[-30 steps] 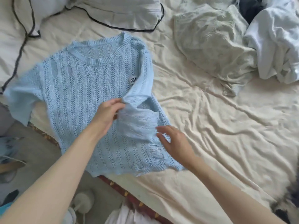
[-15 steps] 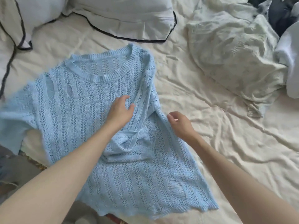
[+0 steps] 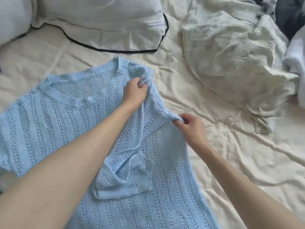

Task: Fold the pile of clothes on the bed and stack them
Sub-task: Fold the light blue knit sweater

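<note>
A light blue open-knit sweater (image 3: 69,123) lies spread on the cream bed sheet (image 3: 231,162), neckline toward the pillows. Its right sleeve is folded in over the body, the cuff lying at the lower middle. My left hand (image 3: 134,94) grips the knit at the right shoulder, fingers curled into the fabric. My right hand (image 3: 191,128) pinches the sweater's right folded edge a little lower. A pile of unfolded clothes sits at the upper right: a pale green garment (image 3: 231,63), a white one (image 3: 297,63) and a dark one (image 3: 290,14).
A white pillow with black piping (image 3: 102,25) lies at the head of the bed, with another pillow (image 3: 13,17) at the far left. Wrinkled bare sheet stretches to the right of the sweater.
Both hands moved up from the folded sleeve to the sweater's right side. The left now grips the shoulder and the right pinches the side edge. The camera came closer.
</note>
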